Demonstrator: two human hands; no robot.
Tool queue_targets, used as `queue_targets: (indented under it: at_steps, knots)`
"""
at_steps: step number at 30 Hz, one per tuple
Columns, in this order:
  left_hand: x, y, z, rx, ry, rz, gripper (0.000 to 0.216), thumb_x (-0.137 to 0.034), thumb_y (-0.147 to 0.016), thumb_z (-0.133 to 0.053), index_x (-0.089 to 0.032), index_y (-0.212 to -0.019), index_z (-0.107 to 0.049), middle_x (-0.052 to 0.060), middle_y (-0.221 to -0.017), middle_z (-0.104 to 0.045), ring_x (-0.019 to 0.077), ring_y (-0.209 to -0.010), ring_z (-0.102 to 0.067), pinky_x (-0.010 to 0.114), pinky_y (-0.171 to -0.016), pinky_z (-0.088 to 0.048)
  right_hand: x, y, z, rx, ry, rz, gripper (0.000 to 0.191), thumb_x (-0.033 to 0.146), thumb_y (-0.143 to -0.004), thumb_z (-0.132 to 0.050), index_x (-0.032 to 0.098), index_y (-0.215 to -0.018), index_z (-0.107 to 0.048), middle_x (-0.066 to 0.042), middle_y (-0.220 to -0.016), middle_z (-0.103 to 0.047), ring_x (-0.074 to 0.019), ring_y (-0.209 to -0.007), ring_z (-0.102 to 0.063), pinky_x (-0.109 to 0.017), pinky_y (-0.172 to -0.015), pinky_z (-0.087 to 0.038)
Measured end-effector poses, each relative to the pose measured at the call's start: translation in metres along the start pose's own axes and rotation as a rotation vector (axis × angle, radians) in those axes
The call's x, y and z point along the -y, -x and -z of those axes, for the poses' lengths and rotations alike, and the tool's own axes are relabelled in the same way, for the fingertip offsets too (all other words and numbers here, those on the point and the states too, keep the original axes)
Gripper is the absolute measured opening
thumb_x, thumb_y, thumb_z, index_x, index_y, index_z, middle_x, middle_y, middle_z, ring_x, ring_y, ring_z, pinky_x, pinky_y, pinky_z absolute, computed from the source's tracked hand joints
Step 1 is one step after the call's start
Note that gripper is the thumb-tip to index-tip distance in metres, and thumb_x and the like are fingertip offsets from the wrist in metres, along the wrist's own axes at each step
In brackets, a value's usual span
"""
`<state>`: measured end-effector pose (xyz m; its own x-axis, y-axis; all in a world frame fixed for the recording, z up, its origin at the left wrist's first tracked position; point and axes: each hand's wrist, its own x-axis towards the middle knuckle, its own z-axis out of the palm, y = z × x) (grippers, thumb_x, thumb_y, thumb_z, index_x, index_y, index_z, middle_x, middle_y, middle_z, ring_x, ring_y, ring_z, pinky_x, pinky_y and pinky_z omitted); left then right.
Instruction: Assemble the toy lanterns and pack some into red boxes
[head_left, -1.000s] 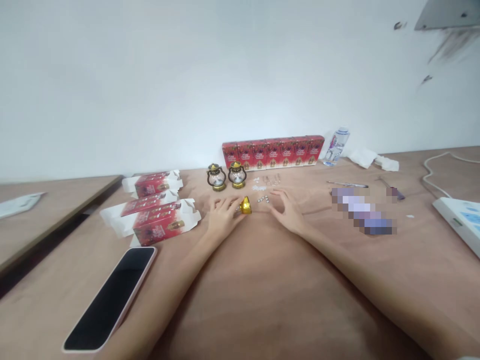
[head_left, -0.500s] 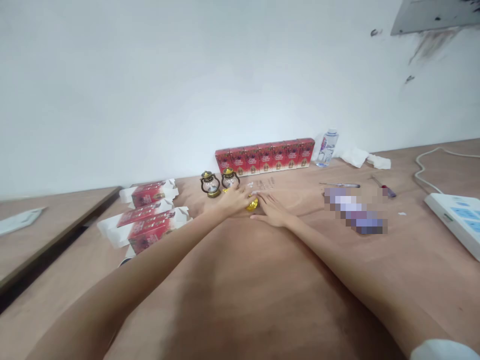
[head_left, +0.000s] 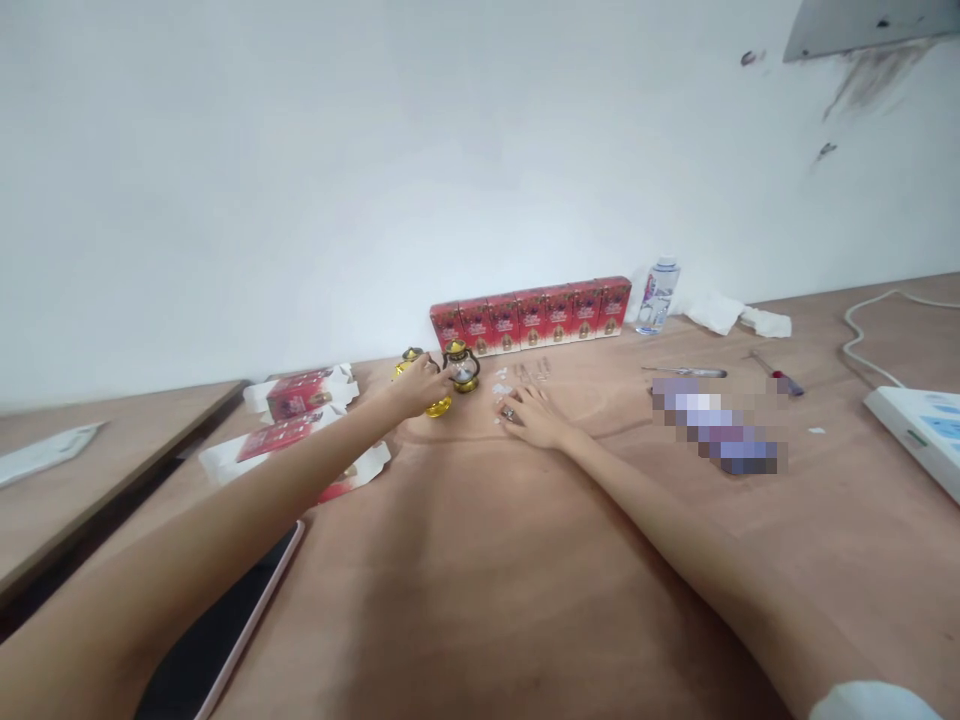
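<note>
My left hand reaches forward and is closed over the left of two small lanterns. Gold shows above and below its fingers. The second lantern, black with gold trim, stands just to its right, untouched. My right hand lies on the wooden table with its fingers stretched flat. Its fingertips are beside several tiny white and silver parts. The loose gold piece is not visible apart from the left hand.
A row of red boxes lines the wall, with a water bottle and tissue to the right. Flattened red boxes and a phone lie left. Screwdrivers, a blurred patch and a white power strip lie right.
My left hand has moved left and forward from the gold piece at the middle to the left lantern. My right hand slid slightly forward and now lies flat by the tiny parts.
</note>
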<state>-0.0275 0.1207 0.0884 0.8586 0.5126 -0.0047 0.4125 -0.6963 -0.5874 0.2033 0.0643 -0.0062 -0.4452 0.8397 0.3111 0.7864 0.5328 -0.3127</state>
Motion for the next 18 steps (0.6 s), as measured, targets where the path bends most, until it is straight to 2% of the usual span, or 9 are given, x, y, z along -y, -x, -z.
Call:
queue_targets:
  at_steps: [6, 8, 10, 13, 15, 16, 18]
  knots:
    - [-0.001, 0.001, -0.014, -0.069, 0.096, 0.0, 0.029, 0.003, -0.073, -0.046, -0.02, -0.074, -0.064, 0.007, -0.074, -0.065, 0.0195, -0.074, -0.061, 0.034, -0.072, -0.034, -0.001, -0.001, 0.001, -0.016, 0.003, 0.025, 0.032, 0.048, -0.086, -0.051, 0.022, -0.102, -0.06, -0.01, -0.108, -0.054, -0.0264, -0.106, -0.046, -0.041, -0.09, -0.035]
    - [0.0, 0.001, -0.014, -0.083, 0.127, -0.008, 0.027, 0.002, -0.073, -0.047, -0.02, -0.071, -0.063, 0.007, -0.072, -0.065, 0.0197, -0.078, -0.06, 0.034, -0.074, -0.035, -0.001, -0.003, 0.0, -0.023, -0.007, 0.031, 0.029, 0.046, -0.085, -0.054, 0.021, -0.098, -0.06, -0.01, -0.105, -0.056, -0.0251, -0.104, -0.048, -0.04, -0.089, -0.036]
    - [0.002, 0.004, -0.012, -0.083, 0.142, -0.021, 0.023, -0.002, -0.072, -0.051, -0.021, -0.076, -0.064, 0.008, -0.077, -0.066, 0.0207, -0.083, -0.06, 0.034, -0.078, -0.036, -0.001, -0.004, -0.002, -0.033, -0.016, 0.034, 0.023, 0.04, -0.086, -0.054, 0.019, -0.092, -0.06, -0.009, -0.099, -0.058, -0.0233, -0.099, -0.051, -0.037, -0.087, -0.037]
    - [0.005, 0.017, -0.005, -0.099, 0.164, -0.028, 0.026, -0.018, -0.073, -0.061, -0.023, -0.098, -0.062, 0.01, -0.102, -0.066, 0.0246, -0.1, -0.056, 0.038, -0.089, -0.035, -0.001, -0.006, -0.005, -0.037, -0.027, 0.048, 0.021, 0.036, -0.087, -0.054, 0.017, -0.087, -0.06, -0.008, -0.093, -0.06, -0.0213, -0.092, -0.053, -0.034, -0.084, -0.039]
    - [0.004, 0.028, -0.002, -0.174, 0.221, 0.084, 0.037, -0.031, -0.075, -0.061, -0.023, -0.111, -0.057, 0.011, -0.116, -0.061, 0.0271, -0.108, -0.053, 0.042, -0.096, -0.032, -0.002, -0.007, -0.005, -0.077, -0.064, 0.038, 0.022, 0.035, -0.089, -0.051, 0.016, -0.086, -0.061, -0.008, -0.092, -0.061, -0.0204, -0.091, -0.054, -0.033, -0.083, -0.04]
    - [0.002, 0.033, -0.002, -0.24, 0.267, 0.2, 0.041, -0.035, -0.077, -0.059, -0.023, -0.116, -0.054, 0.011, -0.119, -0.059, 0.0279, -0.111, -0.051, 0.043, -0.097, -0.032, -0.003, -0.008, -0.005, -0.115, -0.096, 0.018, 0.022, 0.033, -0.091, -0.048, 0.016, -0.087, -0.061, -0.008, -0.093, -0.061, -0.0199, -0.091, -0.055, -0.033, -0.083, -0.04]
    - [-0.007, 0.04, -0.007, -0.406, 0.385, 0.523, 0.05, -0.041, -0.077, -0.058, -0.019, -0.121, -0.049, 0.013, -0.12, -0.056, 0.0297, -0.113, -0.049, 0.045, -0.097, -0.033, -0.006, -0.011, -0.003, -0.201, -0.163, -0.044, 0.022, 0.028, -0.092, -0.044, 0.016, -0.088, -0.062, -0.008, -0.094, -0.062, -0.0187, -0.089, -0.056, -0.032, -0.082, -0.042]
